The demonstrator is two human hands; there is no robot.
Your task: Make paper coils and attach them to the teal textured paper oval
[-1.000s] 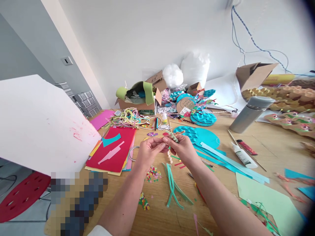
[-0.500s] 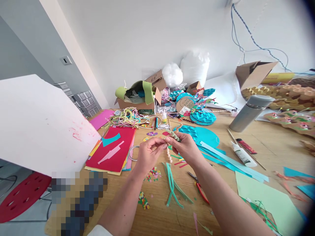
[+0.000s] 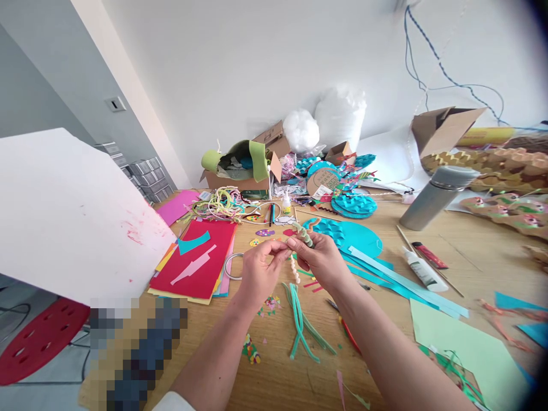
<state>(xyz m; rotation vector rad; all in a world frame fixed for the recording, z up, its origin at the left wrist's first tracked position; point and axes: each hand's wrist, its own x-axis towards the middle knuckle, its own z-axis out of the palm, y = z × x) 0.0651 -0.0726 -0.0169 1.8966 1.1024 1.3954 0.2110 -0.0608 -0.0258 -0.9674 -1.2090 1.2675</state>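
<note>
Seen from the head camera, a person works a green coil [image 3: 305, 236] of what looks like fuzzy craft wire above a wooden table [image 3: 278, 388]. The right hand [image 3: 322, 255] grasps the coil between thumb and fingers, its ridged end poking up past the knuckles. The left hand [image 3: 266, 265] is closed in a pinch, fingertips meeting the right hand's; whether the coil's tail is caught between them cannot be told.

A cream twist [image 3: 294, 269] shows just below the fingertips, though whether it hangs or lies flat is unclear. Nearer the wearer, loose green strands [image 3: 296, 319] lie crossed on the wood, with red-handled pliers [image 3: 349, 334] partly behind the right forearm. Red paper [image 3: 201, 268] tops a stack to the left; a white glue bottle [image 3: 423, 269] lies on its side to the right.

For tidy shaping, the right grip would best stay light, since a hard squeeze could flatten the ridges. Small, even turns from the left fingertips, made close to the coil, should keep the loops snug and the wire free of kinks.
</note>
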